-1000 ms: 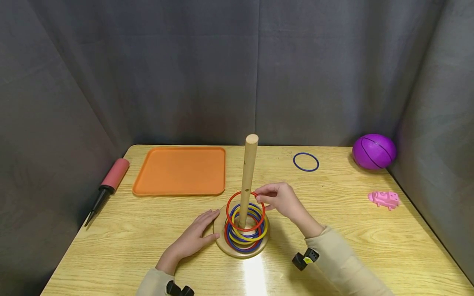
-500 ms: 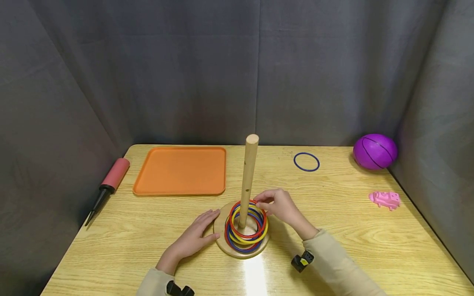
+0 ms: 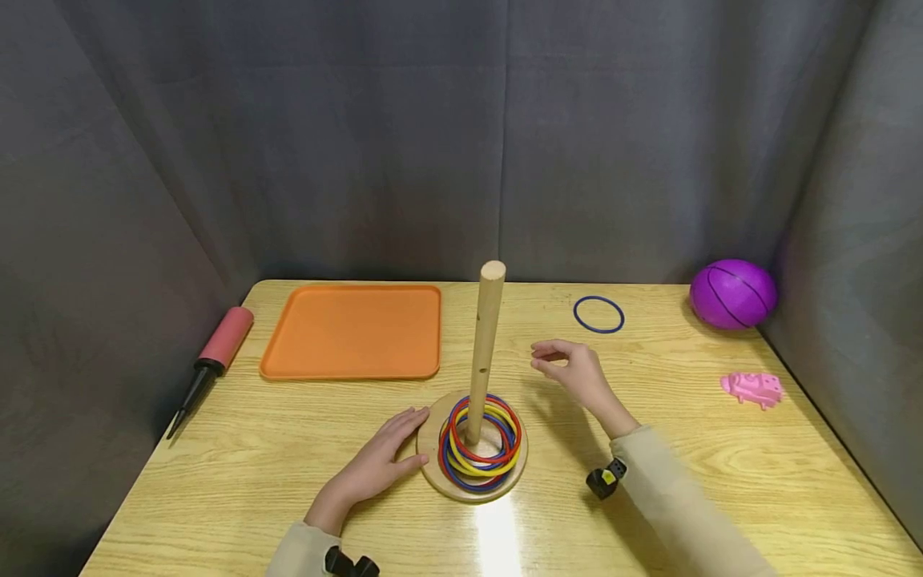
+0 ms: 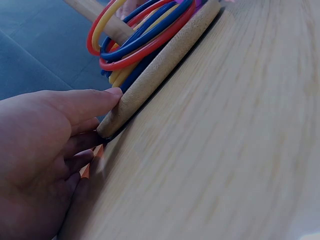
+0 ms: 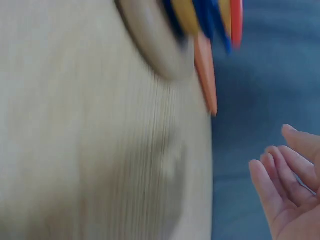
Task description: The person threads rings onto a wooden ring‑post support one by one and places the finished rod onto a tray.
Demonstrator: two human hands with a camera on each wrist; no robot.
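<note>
A wooden peg stands upright on a round wooden base with several red, yellow and blue rings stacked around its foot. My left hand lies flat on the table with its fingertips against the base's left edge. My right hand hovers to the right of the peg, fingers relaxed and holding nothing; its fingers show empty in the right wrist view. A loose blue ring lies farther back on the table.
An orange tray sits at the back left, with a red and black hand pump beside it at the table's left edge. A purple ball and a pink toy lie at the right. Grey curtains surround the table.
My right hand lowered the red ring down the peg onto the stack, let go, and moved up and to the right. The left hand stayed at the base.
</note>
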